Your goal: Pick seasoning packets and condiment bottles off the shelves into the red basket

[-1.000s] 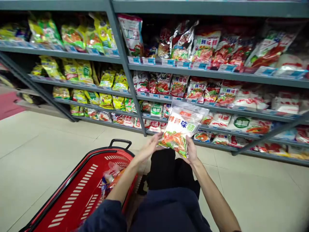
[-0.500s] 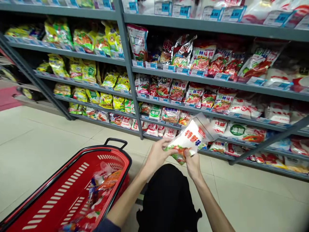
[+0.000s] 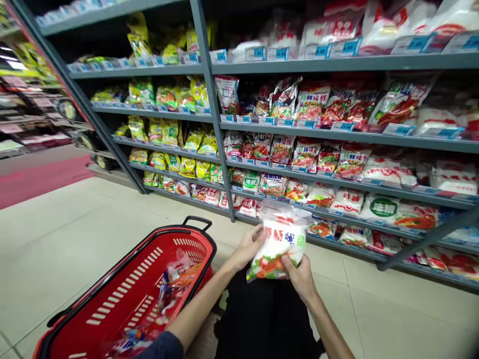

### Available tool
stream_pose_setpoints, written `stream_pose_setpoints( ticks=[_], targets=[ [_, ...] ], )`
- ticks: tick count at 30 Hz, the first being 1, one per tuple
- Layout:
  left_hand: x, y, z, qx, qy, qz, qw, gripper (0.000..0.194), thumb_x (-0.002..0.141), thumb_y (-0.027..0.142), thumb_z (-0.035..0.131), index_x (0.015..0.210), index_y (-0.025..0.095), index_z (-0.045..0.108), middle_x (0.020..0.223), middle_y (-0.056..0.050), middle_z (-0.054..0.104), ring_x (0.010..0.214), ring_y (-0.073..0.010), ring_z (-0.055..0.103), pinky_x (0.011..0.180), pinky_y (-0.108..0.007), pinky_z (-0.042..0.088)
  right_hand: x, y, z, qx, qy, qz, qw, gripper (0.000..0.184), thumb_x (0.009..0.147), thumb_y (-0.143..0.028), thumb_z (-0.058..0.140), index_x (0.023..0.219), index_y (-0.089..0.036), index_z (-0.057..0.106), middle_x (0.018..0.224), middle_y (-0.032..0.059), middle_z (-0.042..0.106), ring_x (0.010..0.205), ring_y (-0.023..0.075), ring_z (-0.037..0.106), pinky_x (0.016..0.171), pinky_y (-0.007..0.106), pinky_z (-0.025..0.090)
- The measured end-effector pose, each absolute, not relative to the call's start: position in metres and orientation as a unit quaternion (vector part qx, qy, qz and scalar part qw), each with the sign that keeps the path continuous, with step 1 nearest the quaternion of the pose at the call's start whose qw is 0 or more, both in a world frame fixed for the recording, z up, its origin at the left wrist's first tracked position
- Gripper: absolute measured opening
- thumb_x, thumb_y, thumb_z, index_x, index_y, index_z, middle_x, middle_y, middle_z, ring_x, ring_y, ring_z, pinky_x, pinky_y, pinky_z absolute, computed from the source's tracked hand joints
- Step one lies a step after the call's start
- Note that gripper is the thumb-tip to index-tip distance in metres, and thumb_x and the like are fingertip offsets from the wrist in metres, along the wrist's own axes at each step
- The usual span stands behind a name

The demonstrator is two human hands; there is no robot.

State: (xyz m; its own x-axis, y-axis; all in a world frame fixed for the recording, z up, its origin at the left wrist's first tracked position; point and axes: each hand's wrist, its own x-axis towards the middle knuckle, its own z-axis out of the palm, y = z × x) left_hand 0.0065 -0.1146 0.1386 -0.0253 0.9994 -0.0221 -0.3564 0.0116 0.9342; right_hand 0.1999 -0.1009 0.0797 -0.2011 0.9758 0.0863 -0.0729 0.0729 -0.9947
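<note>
Between my two hands is a white plastic packet of seasoning (image 3: 279,244) with red and blue lettering, a vegetable picture along its bottom and a clear top edge. Its printed front faces me, held above my dark-clothed lap. My left hand (image 3: 250,247) grips the packet's left side, with part of the fingers hidden behind it. On the lower right, my right hand (image 3: 299,276) pinches it, thumb on the front. A red shopping basket (image 3: 123,279) with a black rim stands on the floor at my left, holding several colourful packets (image 3: 175,284).
Grey metal shelves (image 3: 337,129) rise in front, stocked with seasoning bags in white, red and yellow above blue price tags. A diagonal brace (image 3: 422,237) crosses the lower right. Pale floor tiles (image 3: 86,224) lie around the basket, and a pink-red floor strip (image 3: 45,179) runs at far left.
The packet has gone from tilted to nearly upright, its front turned more toward me. Both hands still hold it. The camera view has shifted, so shelves and basket appear farther right and lower.
</note>
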Motion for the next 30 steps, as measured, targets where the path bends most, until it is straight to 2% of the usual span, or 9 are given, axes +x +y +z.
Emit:
stream_pose_setpoints(
  ticks=[3,8,10,14,16,19,23,27,30],
  targets=[
    [0.026,-0.13,0.127,0.354,0.413,0.609,0.578,0.064,0.075,0.057,0.083,0.119,0.013,0.066,0.117,-0.015,0.076,0.104,-0.0281,0.073,0.091,-0.034,0.057,0.198,-0.112,0.071,-0.421,-0.544,0.565,0.455,0.049,0.083,-0.053,0.076,0.112,-0.015,0.069,0.105,0.013,0.078,0.091,0.0285,0.074,0.078,0.038,0.061],
    [0.038,-0.129,0.122,0.338,0.488,0.61,0.526,0.054,0.078,0.053,0.082,0.108,0.012,0.066,0.106,-0.015,0.079,0.089,-0.0267,0.077,0.076,-0.032,0.06,0.196,-0.119,0.07,-0.433,-0.512,0.557,0.49,0.042,0.079,-0.05,0.081,0.102,-0.016,0.07,0.097,0.0106,0.078,0.085,0.0261,0.073,0.07,0.033,0.059],
    [0.036,-0.118,0.123,0.353,0.475,0.597,0.541,0.057,0.077,0.056,0.082,0.109,0.011,0.067,0.105,-0.015,0.079,0.089,-0.0267,0.077,0.077,-0.033,0.06,0.196,-0.117,0.072,-0.432,-0.488,0.562,0.509,0.042,0.078,-0.051,0.081,0.098,-0.015,0.071,0.093,0.01,0.078,0.082,0.0252,0.073,0.067,0.031,0.058],
    [0.027,-0.107,0.124,0.353,0.436,0.573,0.597,0.075,0.073,0.07,0.077,0.118,0.011,0.067,0.113,-0.018,0.076,0.105,-0.0283,0.073,0.095,-0.038,0.057,0.196,-0.109,0.079,-0.467,-0.471,0.502,0.554,0.043,0.076,-0.051,0.082,0.096,-0.014,0.072,0.09,0.0084,0.077,0.077,0.0216,0.069,0.066,0.029,0.057],
    [0.024,-0.11,0.124,0.383,0.461,0.513,0.614,0.076,0.071,0.067,0.081,0.119,0.01,0.067,0.113,-0.018,0.077,0.105,-0.0277,0.073,0.096,-0.037,0.056,0.198,-0.104,0.085,-0.471,-0.477,0.476,0.569,0.044,0.076,-0.051,0.083,0.097,-0.014,0.071,0.092,0.0082,0.077,0.077,0.0204,0.068,0.068,0.029,0.056],
    [0.024,-0.118,0.127,0.446,0.489,0.447,0.601,0.069,0.074,0.06,0.082,0.118,0.009,0.067,0.109,-0.015,0.077,0.091,-0.0239,0.074,0.084,-0.032,0.059,0.204,-0.097,0.097,-0.453,-0.492,0.487,0.562,0.047,0.078,-0.056,0.079,0.099,-0.015,0.07,0.095,0.009,0.077,0.082,0.022,0.069,0.071,0.03,0.057],
    [0.025,-0.113,0.135,0.48,0.482,0.477,0.557,0.067,0.081,0.068,0.071,0.115,0.01,0.067,0.101,-0.013,0.077,0.073,-0.0193,0.072,0.067,-0.028,0.059,0.212,-0.095,0.11,-0.397,-0.513,0.524,0.552,0.049,0.083,-0.059,0.073,0.11,-0.018,0.067,0.107,0.0104,0.076,0.097,0.0255,0.072,0.08,0.032,0.058],
    [0.025,-0.099,0.136,0.487,0.495,0.458,0.555,0.066,0.078,0.069,0.072,0.104,0.008,0.067,0.085,-0.009,0.075,0.065,-0.0186,0.069,0.058,-0.028,0.06,0.211,-0.092,0.106,-0.388,-0.496,0.556,0.542,0.049,0.084,-0.055,0.075,0.115,-0.019,0.066,0.115,0.0102,0.075,0.103,0.0258,0.072,0.083,0.033,0.06],
    [0.029,-0.1,0.127,0.461,0.504,0.46,0.568,0.064,0.081,0.068,0.07,0.106,0.01,0.063,0.089,-0.009,0.075,0.064,-0.0184,0.069,0.054,-0.029,0.061,0.207,-0.091,0.09,-0.391,-0.459,0.578,0.55,0.049,0.086,-0.053,0.074,0.12,-0.019,0.064,0.119,0.0106,0.075,0.104,0.025,0.073,0.084,0.034,0.061]
  ],
)
